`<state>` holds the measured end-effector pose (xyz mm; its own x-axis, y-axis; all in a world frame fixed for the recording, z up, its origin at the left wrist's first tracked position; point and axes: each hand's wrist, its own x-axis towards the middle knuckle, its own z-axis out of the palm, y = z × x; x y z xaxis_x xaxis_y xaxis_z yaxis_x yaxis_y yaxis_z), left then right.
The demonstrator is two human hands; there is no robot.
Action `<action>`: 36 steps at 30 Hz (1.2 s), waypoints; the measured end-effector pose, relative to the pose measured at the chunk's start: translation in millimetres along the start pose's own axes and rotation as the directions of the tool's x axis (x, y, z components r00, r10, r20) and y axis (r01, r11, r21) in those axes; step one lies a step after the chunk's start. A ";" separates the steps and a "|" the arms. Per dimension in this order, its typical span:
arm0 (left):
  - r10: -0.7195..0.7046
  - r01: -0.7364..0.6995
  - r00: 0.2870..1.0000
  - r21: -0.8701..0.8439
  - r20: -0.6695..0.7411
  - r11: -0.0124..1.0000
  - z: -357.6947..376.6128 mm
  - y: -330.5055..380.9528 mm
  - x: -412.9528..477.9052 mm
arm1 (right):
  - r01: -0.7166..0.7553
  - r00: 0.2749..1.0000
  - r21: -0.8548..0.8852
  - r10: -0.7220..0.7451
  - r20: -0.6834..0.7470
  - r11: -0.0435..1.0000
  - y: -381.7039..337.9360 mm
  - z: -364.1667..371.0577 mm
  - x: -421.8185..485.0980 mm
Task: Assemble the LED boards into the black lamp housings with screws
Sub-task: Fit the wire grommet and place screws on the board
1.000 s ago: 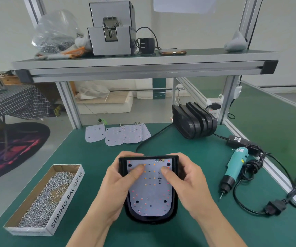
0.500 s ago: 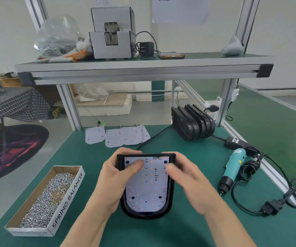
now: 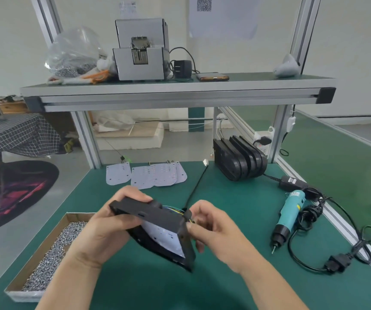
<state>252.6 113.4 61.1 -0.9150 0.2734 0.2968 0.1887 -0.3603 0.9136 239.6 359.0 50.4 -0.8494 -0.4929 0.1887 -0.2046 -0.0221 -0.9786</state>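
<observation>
Housing (image 3: 144, 211) no longer lies flat on the counter (image 3: 236, 209). It is now lifted and tilted, far edge up; whether the low edge touches the counter I cannot tell. Left hand (image 3: 106, 229) has its grip clenched round the far-left edge. Right hand (image 3: 215, 227) has left the board (image 3: 164, 236) and pinches the far-right corner, beside the wires (image 3: 173, 210). Board stays seated inside. Judgement: wire check under way, no screws driven. Screwdriver (image 3: 289, 211) lies apart, right; screw box (image 3: 23, 295) left.
</observation>
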 end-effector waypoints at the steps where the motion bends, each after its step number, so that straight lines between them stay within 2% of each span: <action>1: -0.007 0.007 1.000 0.008 -0.028 1.000 -7.1 -1.2 -2.2 | 0.009 1.000 -0.015 -0.010 -0.028 1.000 -2.3 -1.1 -4.1; 5: -0.103 0.105 0.992 0.027 -0.067 0.994 -17.7 -16.0 -0.2 | 0.041 0.998 -0.174 -0.049 -0.046 0.984 -12.0 -4.7 -14.6; 9: -0.156 0.164 0.982 0.067 -0.107 0.984 -7.1 -22.0 6.5 | -0.055 0.973 -0.235 -0.001 -0.231 0.971 -12.7 -9.9 -6.9; 12: -0.124 0.170 0.975 0.263 -0.182 0.950 7.1 -9.1 15.0 | -0.100 0.954 -0.257 0.019 -0.299 0.961 -15.4 -17.3 -2.5; 15: 0.015 0.130 0.957 0.474 -0.291 0.871 27.7 17.1 21.9 | -0.090 0.958 -0.358 -0.018 -0.288 0.930 -22.3 -20.7 -0.1; 16: 0.092 0.071 0.966 0.592 -0.242 0.803 38.3 26.9 24.0 | -0.088 0.961 -0.396 -0.026 -0.274 0.914 -24.6 -19.7 0.9; 17: 0.126 0.009 0.984 0.736 -0.127 0.677 49.9 34.9 26.1 | -0.091 0.965 -0.420 -0.025 -0.262 0.903 -26.9 -17.9 2.0; 18: 0.075 -0.052 0.997 0.844 0.013 0.534 62.3 39.9 28.3 | -0.093 0.968 -0.428 -0.019 -0.251 0.899 -29.3 -16.0 3.6; 20: -0.139 -0.159 0.968 0.938 0.209 0.309 80.9 38.4 35.4 | -0.092 0.973 -0.450 -0.015 -0.229 0.888 -34.0 -13.2 6.4; 22: -0.262 -0.182 0.939 0.969 0.223 0.169 90.9 30.8 43.8 | -0.092 0.982 -0.504 -0.006 -0.190 0.859 -40.1 -13.5 6.0; 25: -0.231 -0.234 0.948 0.971 0.218 -0.046 94.0 23.1 49.3 | -0.085 0.994 -0.488 0.040 -0.103 0.868 -47.0 -17.5 0.4; 26: -0.208 -0.253 0.950 0.964 0.232 -0.081 93.2 20.3 47.9 | -0.081 0.993 -0.491 0.030 -0.111 0.867 -48.0 -17.9 -2.0; 30: -0.159 -0.271 0.954 0.958 0.254 -0.096 89.7 12.7 40.7 | 0.005 0.971 -0.519 -0.129 -0.203 0.855 -47.3 -14.1 -9.8; 33: -0.246 -0.141 0.965 0.971 0.091 -0.192 79.3 12.2 38.8 | 0.018 0.947 -0.501 -0.175 -0.268 0.865 -47.8 -16.7 -15.8; 34: -0.280 -0.087 0.959 0.981 0.035 -0.176 75.7 13.1 38.2 | 0.030 0.941 -0.495 -0.191 -0.279 0.868 -48.4 -19.2 -18.4; 36: -0.341 0.004 0.940 0.998 -0.024 -0.061 69.4 16.0 37.8 | 0.056 0.935 -0.513 -0.225 -0.273 0.857 -50.3 -23.8 -23.3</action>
<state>245.8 179.9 106.3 -0.9329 0.3581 -0.0395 0.3410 0.9132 0.2232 258.1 392.3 97.2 -0.8814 -0.2185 0.4188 -0.4724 0.3992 -0.7858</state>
